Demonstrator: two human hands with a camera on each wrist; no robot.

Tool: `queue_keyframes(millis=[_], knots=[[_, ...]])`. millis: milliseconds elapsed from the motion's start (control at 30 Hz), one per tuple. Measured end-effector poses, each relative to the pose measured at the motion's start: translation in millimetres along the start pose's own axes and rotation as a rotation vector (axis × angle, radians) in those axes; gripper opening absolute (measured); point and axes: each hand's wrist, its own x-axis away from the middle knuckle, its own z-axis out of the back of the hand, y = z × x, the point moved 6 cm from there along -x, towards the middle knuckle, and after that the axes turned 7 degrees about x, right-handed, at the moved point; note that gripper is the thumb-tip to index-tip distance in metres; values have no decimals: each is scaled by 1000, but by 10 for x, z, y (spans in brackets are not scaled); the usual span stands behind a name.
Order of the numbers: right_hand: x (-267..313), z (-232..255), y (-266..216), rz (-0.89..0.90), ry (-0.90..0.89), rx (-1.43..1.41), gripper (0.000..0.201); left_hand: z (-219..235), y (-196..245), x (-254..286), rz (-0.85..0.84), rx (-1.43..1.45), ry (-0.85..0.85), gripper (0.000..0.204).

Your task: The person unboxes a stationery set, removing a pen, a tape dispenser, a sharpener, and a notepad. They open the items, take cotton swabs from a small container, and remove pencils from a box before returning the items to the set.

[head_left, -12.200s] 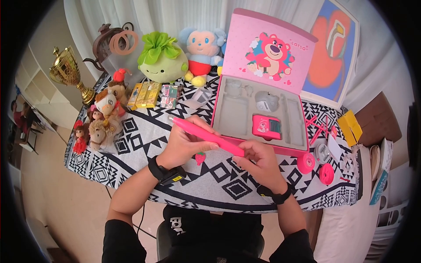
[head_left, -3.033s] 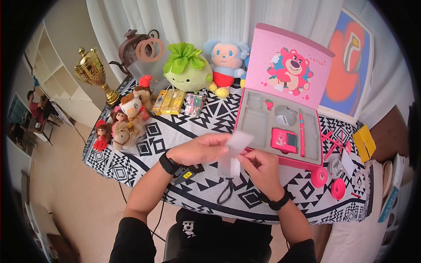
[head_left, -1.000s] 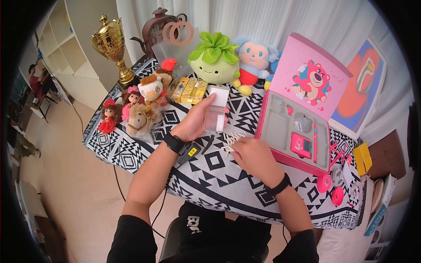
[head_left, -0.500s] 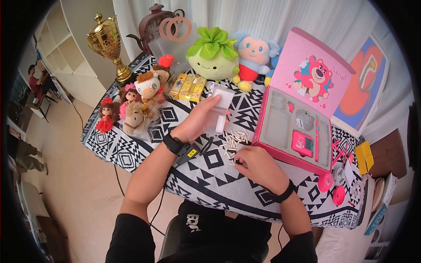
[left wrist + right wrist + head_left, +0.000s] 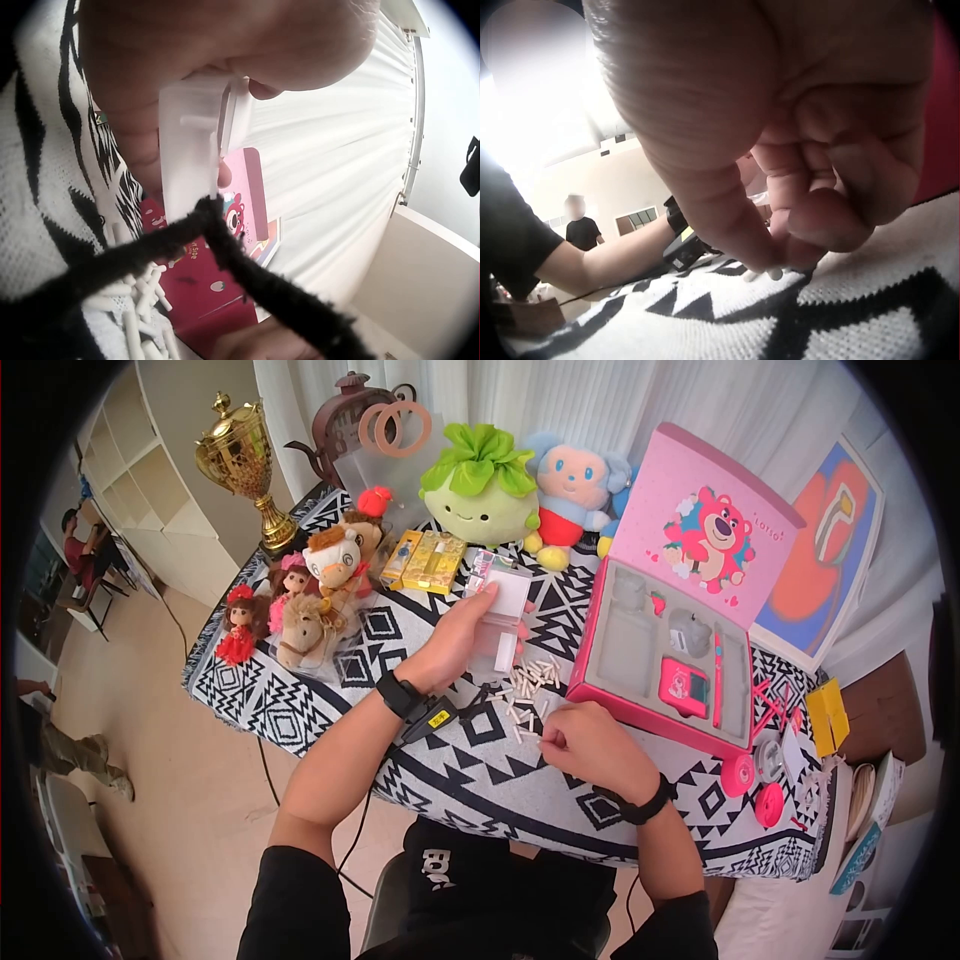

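Observation:
My left hand holds a small clear plastic box with its lid swung up, above the patterned cloth. In the left wrist view the frosted side of the plastic box shows under the fingers. Just below it a loose pile of small white sticks lies on the cloth. My right hand is at the pile's near right side, fingers curled. In the right wrist view its thumb and fingertips pinch a small white stick low over the cloth, mostly hidden by the fingers.
The pink gift box stands open to the right, its grey tray holding a pink camera-like toy and a pink pen. Plush toys, yellow boxes, dolls and a gold trophy line the back and left.
The pink pen, earlier in both hands, lies in the grey tray. The clear box came into my hands, and the white sticks are out on the cloth. My right hand has shifted slightly nearer.

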Motion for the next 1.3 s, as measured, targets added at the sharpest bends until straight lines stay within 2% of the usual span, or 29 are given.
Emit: queue_keyframes(millis=[67, 100, 167, 200, 267, 367, 567, 667, 800, 867, 933, 1033, 1167, 1300], knots=[[-9, 125, -29, -62, -13, -177, 14, -23, -2, -3, -13, 44, -19, 66], [-42, 155, -58, -58, -14, -172, 14, -39, 4, -5, -24, 87, -36, 66], [-121, 284, -108, -70, 181, -253, 14, -56, 1, -8, -55, 83, -48, 65], [-196, 283, -133, -71, 181, -251, 14, -72, 0, -9, -79, 78, -62, 65], [-360, 368, -193, -14, 363, -197, 15, -98, -19, -4, -97, 101, -82, 63], [-592, 288, -180, -61, 430, -174, 14, -121, -9, 12, -132, 137, -103, 60], [-708, 222, -260, -100, 474, 117, 12, -132, -61, 3, -147, 260, -98, 55], [-694, 188, -246, -107, 450, 171, 13, -127, -79, -7, -161, 271, -117, 53], [-655, 210, -237, -51, 479, 152, 11, -102, -42, -7, -184, 248, -144, 52], [-587, 375, -276, -37, 509, 43, 8, -110, -18, -5, -195, 240, -144, 53], [-486, 578, -347, -54, 465, -12, 6, -76, 15, 7, -212, 215, -70, 54], [-339, 638, -250, -47, 352, -58, 6, -53, 29, -4, -208, 250, -98, 55], [-195, 291, -171, 41, 155, -55, 8, -11, 50, -7, -235, 253, -42, 56], [-194, -29, -127, 45, 70, 71, 7, 20, 58, -20, -266, 241, -26, 56]])
